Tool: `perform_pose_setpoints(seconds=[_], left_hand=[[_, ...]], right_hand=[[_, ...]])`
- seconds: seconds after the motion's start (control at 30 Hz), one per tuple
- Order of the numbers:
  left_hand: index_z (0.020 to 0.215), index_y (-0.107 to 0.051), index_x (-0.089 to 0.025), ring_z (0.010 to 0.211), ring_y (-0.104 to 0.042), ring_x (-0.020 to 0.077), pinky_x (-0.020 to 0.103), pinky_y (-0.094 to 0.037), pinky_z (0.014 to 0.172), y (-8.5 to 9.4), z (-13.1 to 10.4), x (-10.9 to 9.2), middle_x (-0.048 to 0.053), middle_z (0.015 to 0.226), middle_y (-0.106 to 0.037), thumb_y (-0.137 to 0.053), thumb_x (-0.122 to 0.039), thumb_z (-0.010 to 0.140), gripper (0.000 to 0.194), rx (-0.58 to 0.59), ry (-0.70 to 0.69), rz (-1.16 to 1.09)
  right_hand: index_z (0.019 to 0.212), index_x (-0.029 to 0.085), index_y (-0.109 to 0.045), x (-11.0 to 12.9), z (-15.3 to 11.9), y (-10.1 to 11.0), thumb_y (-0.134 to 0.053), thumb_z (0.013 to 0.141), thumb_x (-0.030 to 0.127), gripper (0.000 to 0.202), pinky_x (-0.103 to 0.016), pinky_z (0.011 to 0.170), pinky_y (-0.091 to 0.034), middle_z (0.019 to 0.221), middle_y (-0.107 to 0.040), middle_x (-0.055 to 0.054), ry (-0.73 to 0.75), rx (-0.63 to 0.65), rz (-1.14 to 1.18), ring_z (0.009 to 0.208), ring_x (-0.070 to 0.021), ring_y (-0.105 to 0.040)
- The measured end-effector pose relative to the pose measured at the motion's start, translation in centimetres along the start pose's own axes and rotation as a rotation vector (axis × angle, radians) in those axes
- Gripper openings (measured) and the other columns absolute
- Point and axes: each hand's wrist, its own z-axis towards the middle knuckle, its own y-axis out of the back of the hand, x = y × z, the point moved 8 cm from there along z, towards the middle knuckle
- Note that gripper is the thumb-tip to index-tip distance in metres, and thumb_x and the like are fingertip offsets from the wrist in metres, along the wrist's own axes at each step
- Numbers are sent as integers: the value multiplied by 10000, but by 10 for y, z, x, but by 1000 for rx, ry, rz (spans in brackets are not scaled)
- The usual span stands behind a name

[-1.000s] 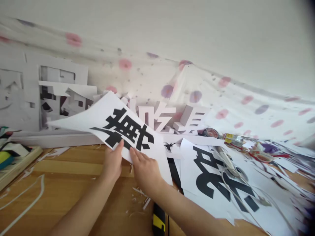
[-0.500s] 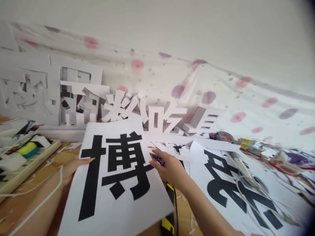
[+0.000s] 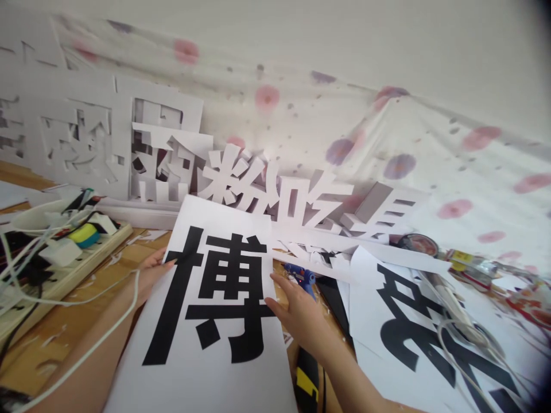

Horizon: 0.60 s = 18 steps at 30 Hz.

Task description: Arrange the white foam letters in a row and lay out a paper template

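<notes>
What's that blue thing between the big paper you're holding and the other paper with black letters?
In the head view, a blue glue gun lies between the held sheet and the other printed sheet, just beyond the right hand.

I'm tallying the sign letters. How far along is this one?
Done: white foam characters stand cut out along the wall. In hand: the left hand and right hand hold the edges of a printed sheet, uncut. Left: another printed sheet lies uncut to the right.
</notes>
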Motion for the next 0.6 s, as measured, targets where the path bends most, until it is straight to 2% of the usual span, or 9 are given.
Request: perform_pose_setpoints(seconds=[0.1, 0.2, 0.3, 0.37, 0.43, 0.5, 0.6], left_hand=[[986, -675, -207, 637, -697, 188, 221, -579, 581, -5, -7, -13, 36, 831, -748, -867, -200, 477, 545, 43, -49, -106], [970, -692, -216, 683, -701, 181, 207, -583, 619, -4, -11, -22, 29, 876, -749, -855, -183, 499, 499, 38, -92, -149], [938, -706, -225, 723, -706, 210, 225, -589, 626, 0, -12, -28, 28, 891, -748, -854, -177, 475, 488, 30, -130, -168], [943, -711, -229, 745, -707, 240, 253, -594, 622, 4, -12, -30, 35, 903, -747, -855, -194, 462, 503, 27, -156, -168], [962, -709, -229, 771, -706, 257, 269, -594, 628, 7, -11, -32, 42, 919, -745, -848, -220, 480, 502, 14, -178, -157], [972, -707, -232, 785, -705, 248, 261, -589, 643, 9, -9, -31, 41, 923, -744, -838, -239, 511, 479, -13, -188, -140], [956, -708, -234, 759, -702, 216, 236, -581, 647, 8, -7, -28, 31, 911, -745, -838, -254, 534, 442, -33, -208, -95]], right_hand=[[1327, 180, -477, -8, -1, -10, -527, 818, 332, 533, -490, 1028, -385, 1354, -520, -118, 20, -118, 52, 1263, -295, -463], [1402, 159, -360, -19, 2, -20, -510, 811, 419, 663, -523, 1034, -364, 1435, -413, -144, 4, -208, 167, 1320, -311, -383], [1444, 129, -248, -29, 8, -36, -510, 797, 461, 773, -517, 995, -405, 1421, -421, -181, -45, -185, 324, 1294, -322, -418], [1429, 118, -254, -34, 12, -41, -531, 783, 469, 785, -492, 953, -445, 1350, -497, -195, -79, -188, 426, 1230, -320, -491], [1349, 137, -350, -35, 13, -39, -543, 782, 473, 687, -450, 871, -497, 1238, -587, -180, -93, -223, 520, 1101, -303, -590], [1189, 167, -449, -34, 12, -31, -544, 790, 479, 516, -392, 754, -528, 1103, -655, -144, -97, -278, 601, 921, -266, -657], [969, 200, -491, -33, 7, -18, -527, 807, 491, 335, -320, 621, -505, 921, -690, -89, -114, -346, 642, 718, -212, -654]])
